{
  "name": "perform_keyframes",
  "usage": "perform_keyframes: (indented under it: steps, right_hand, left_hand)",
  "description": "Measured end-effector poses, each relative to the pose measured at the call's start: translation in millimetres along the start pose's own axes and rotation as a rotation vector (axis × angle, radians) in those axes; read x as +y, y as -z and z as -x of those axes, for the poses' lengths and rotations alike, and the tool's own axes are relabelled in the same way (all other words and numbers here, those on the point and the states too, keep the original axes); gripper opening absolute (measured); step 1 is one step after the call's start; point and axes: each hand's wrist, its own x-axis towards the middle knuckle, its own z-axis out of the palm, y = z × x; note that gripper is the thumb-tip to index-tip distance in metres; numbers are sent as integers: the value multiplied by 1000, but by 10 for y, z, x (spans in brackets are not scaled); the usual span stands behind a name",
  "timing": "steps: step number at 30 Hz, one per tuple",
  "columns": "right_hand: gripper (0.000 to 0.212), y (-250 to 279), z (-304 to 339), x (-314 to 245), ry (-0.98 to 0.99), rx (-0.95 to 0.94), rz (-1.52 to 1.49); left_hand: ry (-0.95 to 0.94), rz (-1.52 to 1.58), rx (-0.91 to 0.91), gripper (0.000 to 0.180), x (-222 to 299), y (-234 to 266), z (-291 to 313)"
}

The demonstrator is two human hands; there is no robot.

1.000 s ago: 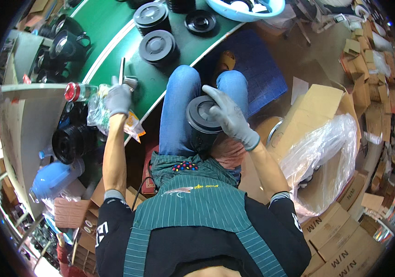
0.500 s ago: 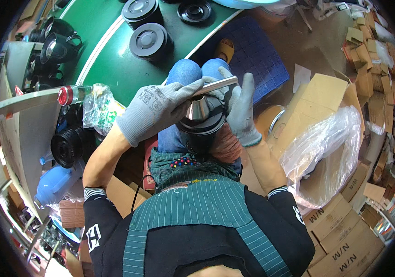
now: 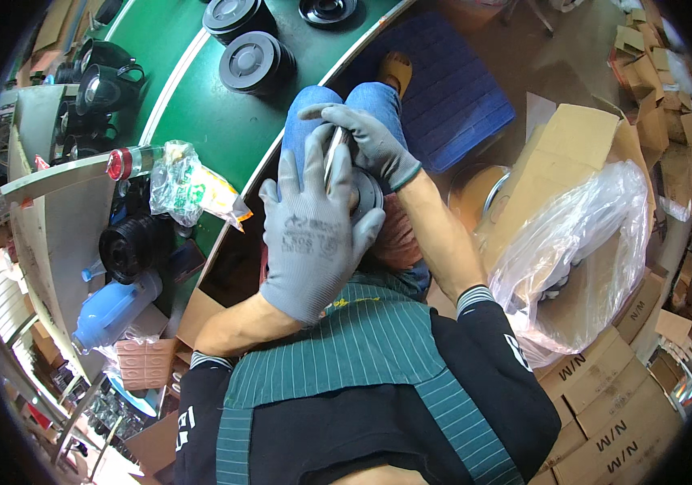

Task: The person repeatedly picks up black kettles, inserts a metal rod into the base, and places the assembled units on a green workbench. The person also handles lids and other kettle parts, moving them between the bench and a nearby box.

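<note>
Both my hands wear grey gloves. My left hand (image 3: 309, 242) lies over a black round part (image 3: 370, 194) in my lap, its fingers spread and thumb out. Much of that part is hidden beneath the glove. My right hand (image 3: 366, 141) is beyond it, fingers bent around the far end of a narrow pale bar (image 3: 332, 162). The bar now points away from me and passes between fingers of my left hand. The metal cone on the black part is mostly covered.
A green table (image 3: 192, 121) bears black round lidded parts (image 3: 257, 61). On the left are a plastic bag (image 3: 176, 182), a black ribbed part (image 3: 132, 246) and a blue bottle (image 3: 115, 311). An open carton (image 3: 544, 162) with clear plastic stands at right. A blue mat (image 3: 451, 89) lies ahead.
The bar has turned from lying crosswise to pointing away from me. My left hand has let go of its end and spread flat; my right hand has moved forward and left onto it.
</note>
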Motion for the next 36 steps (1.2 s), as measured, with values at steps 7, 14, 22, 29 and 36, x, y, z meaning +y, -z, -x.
perform_keyframes:
  steps: [7, 14, 22, 29, 36]
  right_hand:
    - [39, 57, 143, 136, 245, -17, 287]
    - [37, -446, 1319, 117, 383, 56, 66]
    - [32, -963, 1252, -374, 614, -529, 1172]
    - [43, -1213, 916, -424, 305, -860, 1569]
    - [31, -1564, 549, -162, 89, -983, 1522]
  left_hand:
    - [-215, 284, 151, 86, 36, -65, 59]
    - [-39, 839, 91, 50, -1149, -444, -296]
    - [-170, 1089, -747, 71, -1199, -708, -1196]
    - [-417, 863, -663, 61, -1063, -982, -1570]
    - [-831, 903, -410, 54, -535, -1490, -1693]
